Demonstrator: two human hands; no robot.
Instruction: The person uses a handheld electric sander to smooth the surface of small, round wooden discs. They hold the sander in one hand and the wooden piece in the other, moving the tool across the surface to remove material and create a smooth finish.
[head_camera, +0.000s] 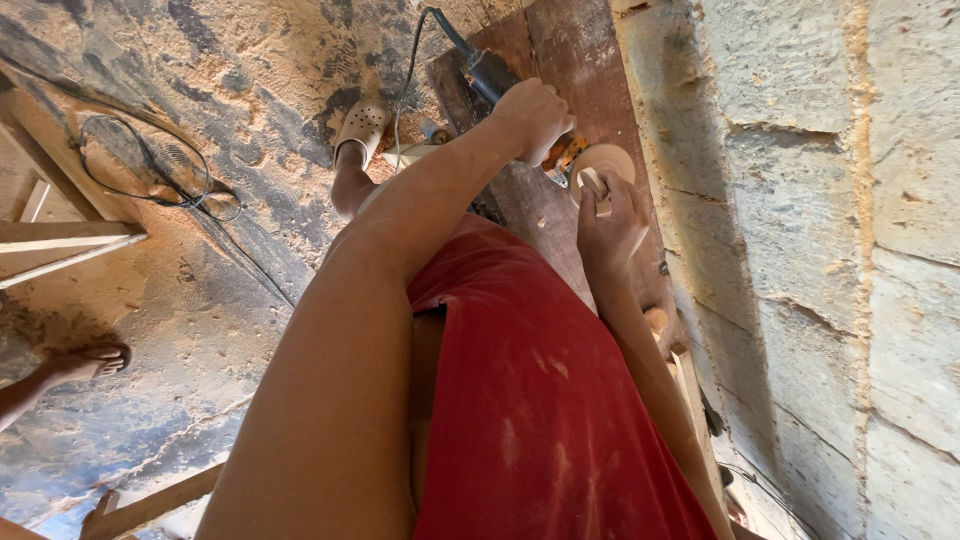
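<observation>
The left hand (535, 118) is gripping a heavy corded disc sander (490, 75); the right hand (608, 228), just beside it, is pinching a small, light, stiff wooden piece (592, 186) against the sanding disc (605, 160).

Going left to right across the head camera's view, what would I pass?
Another person's sandalled foot → coiled black cable → beige clog → left hand gripping the power tool → right hand → block wall.
</observation>
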